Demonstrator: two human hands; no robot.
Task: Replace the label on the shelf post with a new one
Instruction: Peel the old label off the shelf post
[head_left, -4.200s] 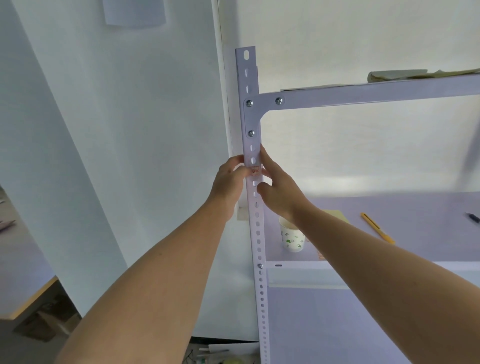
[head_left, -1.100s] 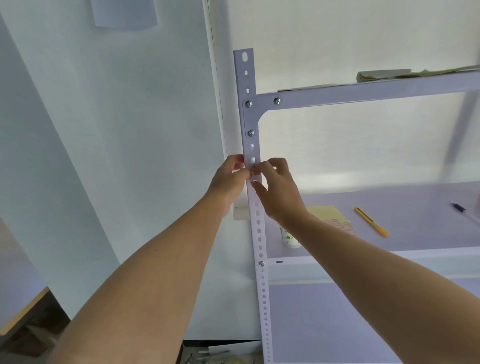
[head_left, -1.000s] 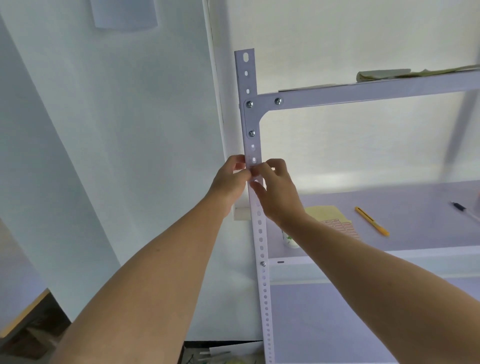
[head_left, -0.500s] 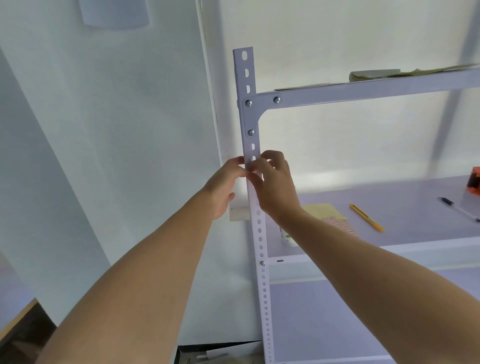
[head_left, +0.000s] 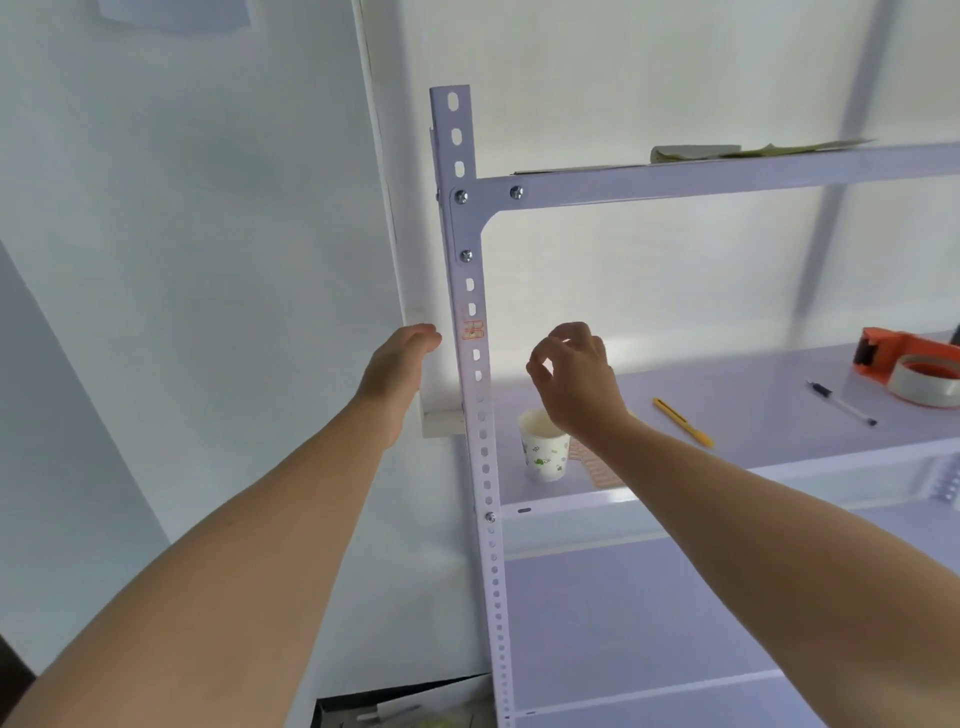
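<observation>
2 hands, neither touching the shelf post (head_left: 466, 234). The left hand (head_left: 397, 364) sits mid-frame just left of the post, fingers relaxed and empty. The right hand (head_left: 576, 379) is just right of it, fingers loosely curled, nothing visible in them. A small red-printed label (head_left: 474, 330) is stuck on the post face between the 2 hands. On the shelf (head_left: 753, 384) at right are a paper cup (head_left: 543, 452), label sheet (head_left: 597, 470), yellow cutter (head_left: 683, 422), pen (head_left: 841, 402) and orange tape dispenser (head_left: 904, 358).

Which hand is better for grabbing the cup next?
Probably the right hand: it hangs right by the cup, on the shelf side of the post. The left hand is on the post's other side, by the wall.
</observation>
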